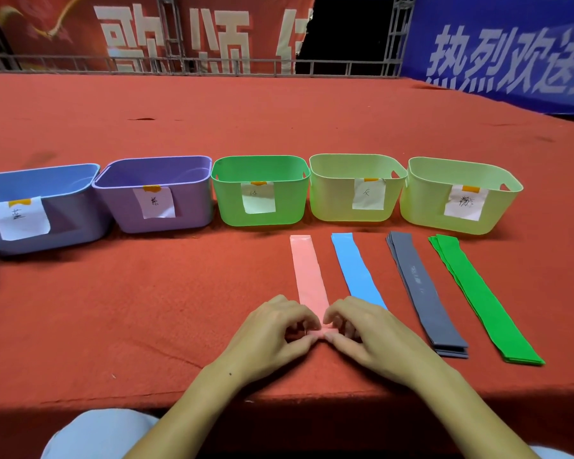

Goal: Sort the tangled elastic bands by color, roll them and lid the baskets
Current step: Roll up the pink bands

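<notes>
- Both hands pinch the near end of the pink band: left hand and right hand side by side, fingers curled, thumbs and fingertips meeting on a small fold or roll at that end.
- Pink band: flat, smooth, slightly glossy strip; runs from the pinch straight away toward the baskets, rest of it lying flat on the cloth.
- Red tabletop: felt-like, matte fabric, a few creases.
- Just right of the right hand, parallel flat strips: blue band, its near end hidden behind that hand; grey bands, a stack with faint print; green bands, stacked, edges slightly offset.
- Far side of the strips, a row of five open plastic baskets, rounded corners, thin walls, each with a taped paper label: blue basket, purple basket, green basket, two pale green baskets and. Handle slots show on the three greens.
- Label writing too small to read.
</notes>
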Tool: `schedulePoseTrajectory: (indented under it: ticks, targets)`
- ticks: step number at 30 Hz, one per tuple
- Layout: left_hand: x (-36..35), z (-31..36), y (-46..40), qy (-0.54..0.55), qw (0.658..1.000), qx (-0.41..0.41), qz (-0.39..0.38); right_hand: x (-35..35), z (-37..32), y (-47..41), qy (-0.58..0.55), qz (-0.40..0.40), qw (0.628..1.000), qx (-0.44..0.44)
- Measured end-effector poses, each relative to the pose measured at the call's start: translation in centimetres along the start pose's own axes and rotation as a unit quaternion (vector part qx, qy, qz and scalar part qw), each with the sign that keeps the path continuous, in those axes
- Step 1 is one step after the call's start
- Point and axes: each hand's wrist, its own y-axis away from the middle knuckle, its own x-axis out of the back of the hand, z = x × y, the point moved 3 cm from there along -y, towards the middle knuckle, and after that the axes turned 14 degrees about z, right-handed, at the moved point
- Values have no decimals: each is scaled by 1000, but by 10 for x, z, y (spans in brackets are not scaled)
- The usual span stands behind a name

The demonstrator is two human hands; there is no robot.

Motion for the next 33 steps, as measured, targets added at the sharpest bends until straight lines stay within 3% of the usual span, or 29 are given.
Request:
schedulePoseTrajectory:
  ticks: [16,33]
  targets:
    - [0,0,-2,-56,997,-47,-8,-3,-4,-6,76,26,996,46]
    - [-1,-14,-7,-48,998,43,10,-7,-1,-13,18,26,999,11]
